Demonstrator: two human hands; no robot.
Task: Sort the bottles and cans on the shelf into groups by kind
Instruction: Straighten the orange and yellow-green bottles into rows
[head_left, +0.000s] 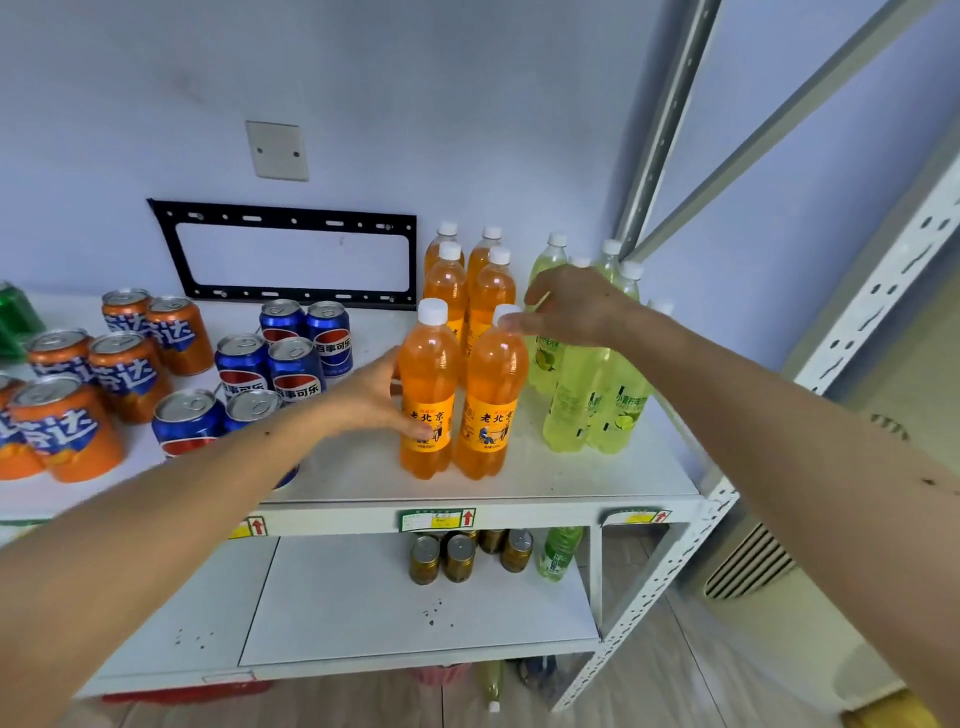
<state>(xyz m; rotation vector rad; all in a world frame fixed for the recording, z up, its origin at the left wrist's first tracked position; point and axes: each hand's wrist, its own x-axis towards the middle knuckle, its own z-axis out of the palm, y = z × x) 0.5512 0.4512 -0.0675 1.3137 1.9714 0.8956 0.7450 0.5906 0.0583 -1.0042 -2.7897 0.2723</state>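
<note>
Orange bottles, smooth plastic cylinders, touched by both hands.

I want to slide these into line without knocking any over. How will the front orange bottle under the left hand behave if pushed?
The front orange bottle is tall and narrow, so a high push probably tips it. It looks full, so likely heavy. The left hand touches it low, which seems safer.
</note>
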